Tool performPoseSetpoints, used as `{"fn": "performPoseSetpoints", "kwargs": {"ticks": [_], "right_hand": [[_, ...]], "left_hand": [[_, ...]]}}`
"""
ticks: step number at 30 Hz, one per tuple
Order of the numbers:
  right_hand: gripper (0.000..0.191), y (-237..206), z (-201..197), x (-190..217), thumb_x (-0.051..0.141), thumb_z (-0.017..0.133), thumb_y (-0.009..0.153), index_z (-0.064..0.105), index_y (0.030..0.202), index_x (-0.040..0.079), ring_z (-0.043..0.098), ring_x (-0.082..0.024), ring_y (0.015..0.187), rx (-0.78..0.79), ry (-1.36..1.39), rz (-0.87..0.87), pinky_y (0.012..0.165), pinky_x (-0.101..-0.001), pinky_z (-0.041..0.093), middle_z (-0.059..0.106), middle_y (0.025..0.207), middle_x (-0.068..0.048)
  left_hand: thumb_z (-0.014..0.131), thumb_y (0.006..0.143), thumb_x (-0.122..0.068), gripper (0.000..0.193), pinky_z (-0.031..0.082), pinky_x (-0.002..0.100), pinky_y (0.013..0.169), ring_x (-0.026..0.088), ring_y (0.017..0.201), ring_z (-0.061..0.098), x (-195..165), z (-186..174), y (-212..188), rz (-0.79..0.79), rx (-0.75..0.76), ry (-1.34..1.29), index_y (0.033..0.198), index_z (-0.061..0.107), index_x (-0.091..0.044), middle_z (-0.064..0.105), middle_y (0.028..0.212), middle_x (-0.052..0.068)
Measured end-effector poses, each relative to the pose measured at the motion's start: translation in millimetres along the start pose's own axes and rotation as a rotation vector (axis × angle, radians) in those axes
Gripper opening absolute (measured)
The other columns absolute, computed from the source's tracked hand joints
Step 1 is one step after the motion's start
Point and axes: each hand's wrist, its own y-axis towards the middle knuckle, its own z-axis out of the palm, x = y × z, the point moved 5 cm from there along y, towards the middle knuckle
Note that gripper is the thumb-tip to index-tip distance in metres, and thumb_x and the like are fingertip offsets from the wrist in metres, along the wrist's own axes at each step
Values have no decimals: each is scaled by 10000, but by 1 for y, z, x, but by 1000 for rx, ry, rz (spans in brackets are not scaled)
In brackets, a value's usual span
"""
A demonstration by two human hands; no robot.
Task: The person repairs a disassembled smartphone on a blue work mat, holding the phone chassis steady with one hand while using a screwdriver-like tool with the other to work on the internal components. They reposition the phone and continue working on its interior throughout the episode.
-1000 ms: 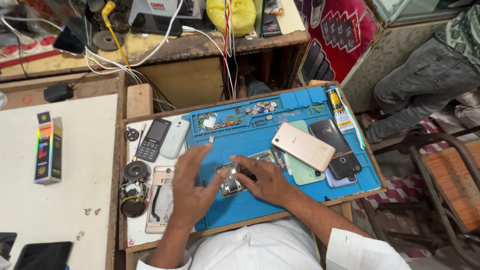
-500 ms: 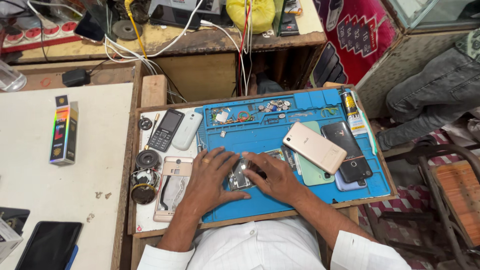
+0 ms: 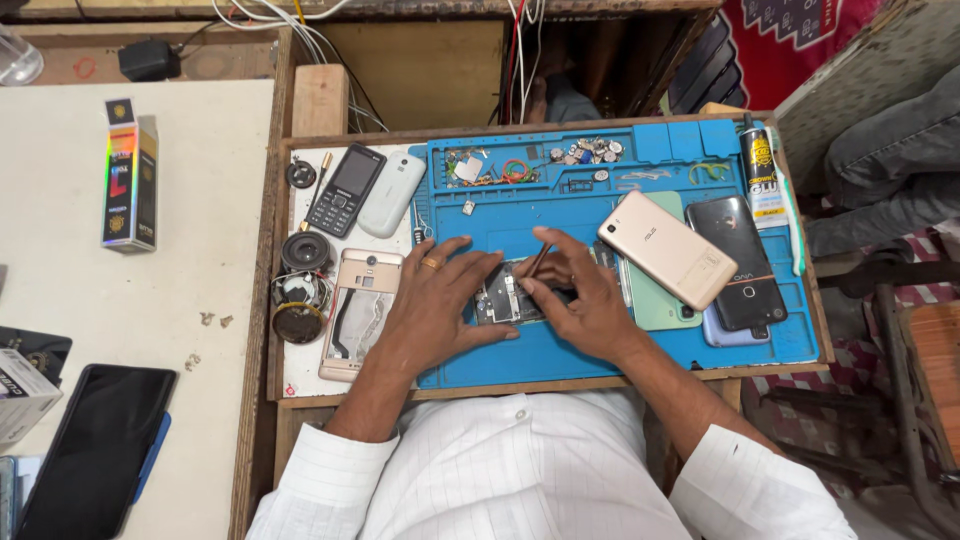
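phone (image 3: 508,298) lies opened on blue mat (image 3: 560,350); left hand (image 3: 435,315) flat steadying, right hand (image 3: 585,310) pinching thin tool (image 3: 537,260) toward 12 o'clock; reassembly remains.

- Blue mat (image 3: 640,345): the landmark.
- Keypad phone (image 3: 345,189) and white phone (image 3: 392,194): just left of its top corner.
- Gold phone (image 3: 666,249): on its right half.
- Glue tube (image 3: 763,178): at its right edge.
- Gold frame (image 3: 360,312), speakers (image 3: 302,280): left of it.
- Box (image 3: 131,174): far left.
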Motion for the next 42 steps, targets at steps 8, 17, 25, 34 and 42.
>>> {"fn": "performPoseSetpoints", "kwargs": {"ticks": [8,17,25,34,42], "right_hand": [[685,-3,4,-5,-23,689,981,310,1537,104,774,-215,1017,42,9,22,889,-329,647,739,1132,-158],[668,-1,4,-5,-30,692,985,325,1525,108,782,-231,1037,63,-30,37,903,-338,648,749,1138,-165],[663,-2,4,-6,-37,675,1010,303,1537,118,777,-252,1072,59,-41,-17,952,-357,654,737,1161,-163],[664,-3,6,-9,-28,678,1005,299,1528,125,775,-247,1074,76,-48,-14,957,-359,657,737,1157,-161],[655,-3,6,-10,-22,663,1019,284,1531,132,771,-259,1092,90,-39,-29,980,-370,662,734,1165,-168]], "left_hand": [[840,672,-642,920,255,576,1195,329,1380,477,1,1,-1,1,13,0,1372,619,-89,640,1336,111],[840,678,-654,923,227,581,1204,327,1390,463,4,5,-2,-11,33,-6,1382,625,-97,636,1341,101],[849,660,-661,898,229,580,1213,312,1398,471,6,8,-3,-18,34,-6,1333,664,-96,643,1341,86],[841,648,-684,899,218,580,1216,304,1400,467,8,11,-3,-25,40,-2,1316,680,-104,645,1343,75],[832,649,-699,900,212,584,1215,303,1402,463,8,13,-3,-30,49,-2,1309,685,-105,646,1344,76]]}}
